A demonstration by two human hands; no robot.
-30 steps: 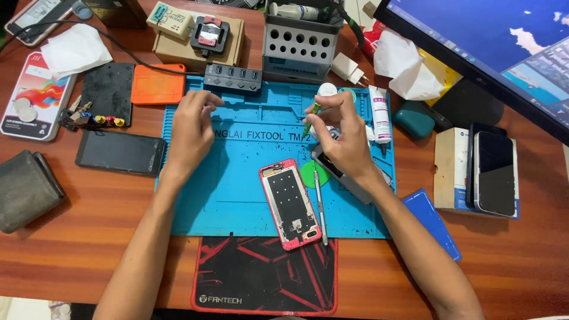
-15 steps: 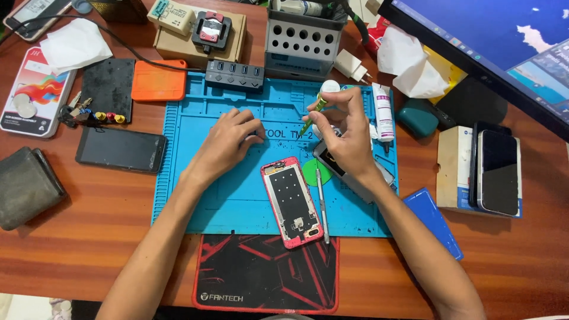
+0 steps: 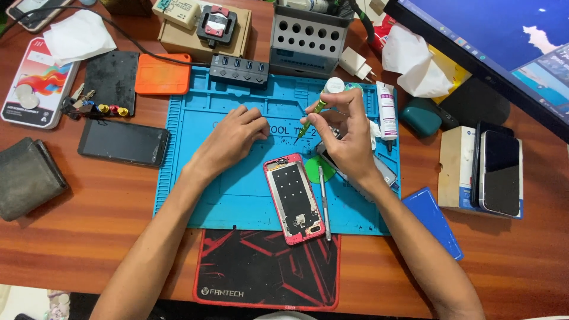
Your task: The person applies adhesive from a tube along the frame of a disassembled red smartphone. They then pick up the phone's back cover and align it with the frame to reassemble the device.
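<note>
My right hand (image 3: 344, 133) grips a small green-handled screwdriver (image 3: 312, 115), tip pointing down at the blue repair mat (image 3: 201, 195). My left hand (image 3: 234, 139) rests on the mat just left of the tool, fingers curled down with nothing visible in them. An opened red phone (image 3: 294, 198) lies back-up on the mat below both hands, its inner frame showing. A thin metal tool (image 3: 323, 201) lies along the phone's right side. A green disc (image 3: 314, 166) sits partly under my right hand.
A black phone (image 3: 123, 142) lies left of the mat, a grey pouch (image 3: 26, 178) further left. A grey tool rack (image 3: 309, 38), a USB hub (image 3: 240, 70), a white tube (image 3: 387, 111) and a monitor (image 3: 498, 53) line the back. A red-black pad (image 3: 267, 266) lies in front.
My left hand slid right across the mat, from its upper left toward the screwdriver tip. My right hand stayed in place with the screwdriver.
</note>
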